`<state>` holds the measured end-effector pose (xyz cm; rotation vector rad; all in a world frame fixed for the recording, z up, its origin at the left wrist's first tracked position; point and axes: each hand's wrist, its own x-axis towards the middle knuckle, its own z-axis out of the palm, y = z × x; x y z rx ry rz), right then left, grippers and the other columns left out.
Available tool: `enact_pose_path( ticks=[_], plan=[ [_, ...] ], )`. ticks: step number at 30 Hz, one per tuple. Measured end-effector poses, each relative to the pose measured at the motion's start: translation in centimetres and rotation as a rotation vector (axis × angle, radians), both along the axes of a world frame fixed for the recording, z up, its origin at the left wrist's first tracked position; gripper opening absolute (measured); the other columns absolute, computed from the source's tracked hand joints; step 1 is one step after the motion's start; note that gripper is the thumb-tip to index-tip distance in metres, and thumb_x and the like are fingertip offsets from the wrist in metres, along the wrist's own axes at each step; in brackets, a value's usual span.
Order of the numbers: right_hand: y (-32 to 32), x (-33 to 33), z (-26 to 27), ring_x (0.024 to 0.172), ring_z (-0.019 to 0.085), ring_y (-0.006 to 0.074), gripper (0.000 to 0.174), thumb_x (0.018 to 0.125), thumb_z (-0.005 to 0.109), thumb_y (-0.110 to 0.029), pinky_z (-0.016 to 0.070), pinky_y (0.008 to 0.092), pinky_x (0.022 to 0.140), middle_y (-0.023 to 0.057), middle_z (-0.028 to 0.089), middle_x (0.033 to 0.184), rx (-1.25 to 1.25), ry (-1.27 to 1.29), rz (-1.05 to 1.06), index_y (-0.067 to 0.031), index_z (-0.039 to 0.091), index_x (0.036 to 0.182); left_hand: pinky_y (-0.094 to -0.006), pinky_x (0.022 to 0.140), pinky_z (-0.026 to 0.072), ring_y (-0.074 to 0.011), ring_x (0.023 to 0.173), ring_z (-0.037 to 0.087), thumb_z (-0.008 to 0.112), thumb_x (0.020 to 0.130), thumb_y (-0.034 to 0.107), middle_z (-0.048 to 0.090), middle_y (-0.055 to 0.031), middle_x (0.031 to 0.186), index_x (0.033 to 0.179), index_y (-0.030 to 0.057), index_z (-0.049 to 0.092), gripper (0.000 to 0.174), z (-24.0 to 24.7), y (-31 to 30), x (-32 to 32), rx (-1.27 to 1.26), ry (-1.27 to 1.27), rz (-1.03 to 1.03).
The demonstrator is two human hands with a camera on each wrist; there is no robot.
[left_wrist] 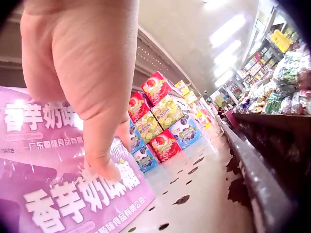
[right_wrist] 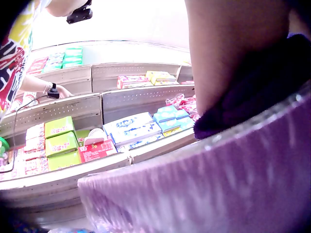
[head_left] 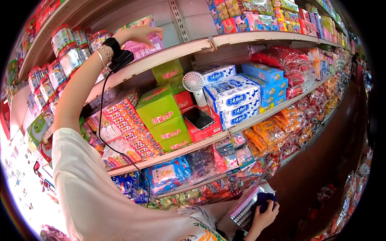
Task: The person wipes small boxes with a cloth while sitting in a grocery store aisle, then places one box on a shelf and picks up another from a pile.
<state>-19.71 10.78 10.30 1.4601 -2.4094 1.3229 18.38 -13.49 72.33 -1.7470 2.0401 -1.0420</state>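
Note:
The left hand (head_left: pixel 142 34) is at the upper shelf with its fingers spread over purple packages (head_left: pixel 141 49). In the left wrist view, the fingertips of that hand (left_wrist: pixel 104 167) touch the front of a shiny purple package (left_wrist: pixel 73 194) with white lettering. Low in the head view, the right hand (head_left: pixel 264 217) holds a bunched dark purple cloth (head_left: pixel 265 201) against a shiny silver-purple package (head_left: pixel 244 207). Seen from the right wrist, the cloth (right_wrist: pixel 262 82) lies along the upper edge of that package (right_wrist: pixel 209 179); most of the right hand's fingers are hidden there.
Plastic jars (head_left: pixel 62 38) stand left of the left hand. On the middle shelf are green boxes (head_left: pixel 159 106), a white fan (head_left: pixel 194 83), a phone (head_left: pixel 198 118) and blue-white boxes (head_left: pixel 233 94). A black cable (head_left: pixel 100 120) hangs from the left wrist. Bagged goods (head_left: pixel 273 132) fill lower shelves.

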Motion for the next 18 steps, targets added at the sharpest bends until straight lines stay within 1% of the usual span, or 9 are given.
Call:
enact_pose_path(
  ticks=[1,3,4,7,10,14,16,17,18],
  plan=[
    [0.0,0.0,-0.1,0.096,0.056,0.0380,0.035,0.068,0.073,-0.011,0.0493,0.0474,0.081,0.0151,0.056,0.112,-0.002,0.006,-0.005,-0.0093,0.062,0.102,-0.0564,0.103,0.0387,-0.0422,0.144,0.029,0.082,0.075,0.028,0.023,-0.0176,0.159,0.130,0.0376,0.054,0.062,0.7,-0.4,1.0,0.000,-0.005,0.001],
    [-0.1,0.1,0.0,0.096,0.056,0.0379,0.036,0.068,0.074,-0.011,0.0493,0.0475,0.081,0.0151,0.056,0.113,0.000,-0.007,-0.006,-0.0093,0.062,0.102,-0.0550,0.114,0.0325,-0.0447,0.146,0.027,0.085,0.072,0.028,0.028,-0.0211,0.158,0.148,0.0362,0.040,0.089,2.8,-1.5,3.9,0.093,0.041,-0.309],
    [-0.1,0.1,0.1,0.097,0.056,0.0379,0.036,0.068,0.074,-0.011,0.0492,0.0475,0.081,0.0151,0.056,0.113,0.005,-0.012,-0.002,-0.0094,0.063,0.102,-0.0550,0.114,0.0325,-0.0447,0.146,0.027,0.085,0.072,0.028,0.028,-0.0211,0.158,0.148,0.0362,0.040,0.089,3.2,-1.0,4.7,0.094,0.039,-0.309],
    [0.0,0.2,0.2,0.097,0.056,0.0378,0.036,0.068,0.074,-0.011,0.0493,0.0473,0.082,0.0151,0.056,0.113,0.011,0.006,0.001,-0.0093,0.063,0.101,-0.0511,0.119,0.0270,-0.0442,0.145,0.031,0.092,0.062,0.022,0.033,-0.0224,0.157,0.162,0.0274,0.005,0.132,2.9,1.8,4.6,0.064,0.227,-0.025],
    [-0.1,0.3,0.2,0.097,0.057,0.0376,0.035,0.068,0.074,-0.011,0.0492,0.0474,0.082,0.0151,0.056,0.113,0.016,0.019,-0.006,-0.0094,0.063,0.101,-0.0477,0.119,0.0298,-0.0413,0.145,0.033,0.093,0.061,0.019,0.034,-0.0230,0.157,0.162,0.0213,0.008,0.132,3.4,-0.2,8.4,0.124,0.253,-0.323],
    [-0.1,0.4,0.1,0.096,0.056,0.0376,0.036,0.067,0.074,-0.011,0.0491,0.0473,0.081,0.0150,0.056,0.113,-0.025,0.018,-0.013,-0.0096,0.063,0.101,-0.0456,0.118,0.0318,-0.0394,0.144,0.036,0.092,0.061,0.017,0.034,-0.0228,0.159,0.162,0.0192,0.009,0.131,3.1,0.9,7.1,0.111,0.339,-0.219],
    [-0.2,0.4,0.3,0.095,0.056,0.0374,0.036,0.067,0.075,-0.012,0.0489,0.0473,0.081,0.0150,0.056,0.112,0.004,0.027,-0.007,-0.0098,0.063,0.101,-0.0464,0.117,0.0332,-0.0401,0.143,0.039,0.090,0.062,0.013,0.036,-0.0215,0.158,0.162,0.0199,0.011,0.128,3.4,0.9,7.4,0.107,0.178,-0.391],
    [0.0,0.4,0.8,0.095,0.056,0.0373,0.037,0.066,0.076,-0.011,0.0488,0.0472,0.081,0.0153,0.056,0.112,0.029,0.006,0.005,-0.0096,0.063,0.101,-0.0452,0.118,0.0336,-0.0400,0.140,0.043,0.088,0.062,0.014,0.041,-0.0206,0.155,0.162,0.0198,0.014,0.125,2.7,2.4,5.8,-0.061,0.179,-0.161],
    [-0.2,0.5,0.9,0.095,0.056,0.0373,0.037,0.066,0.076,-0.011,0.0488,0.0472,0.081,0.0153,0.056,0.112,0.021,0.002,-0.010,-0.0096,0.063,0.101,-0.0457,0.113,0.0392,-0.0380,0.132,0.051,0.086,0.072,0.024,0.057,-0.0221,0.139,0.158,0.0237,0.027,0.105,2.4,2.5,6.4,-0.178,0.141,-0.426]
  ],
)
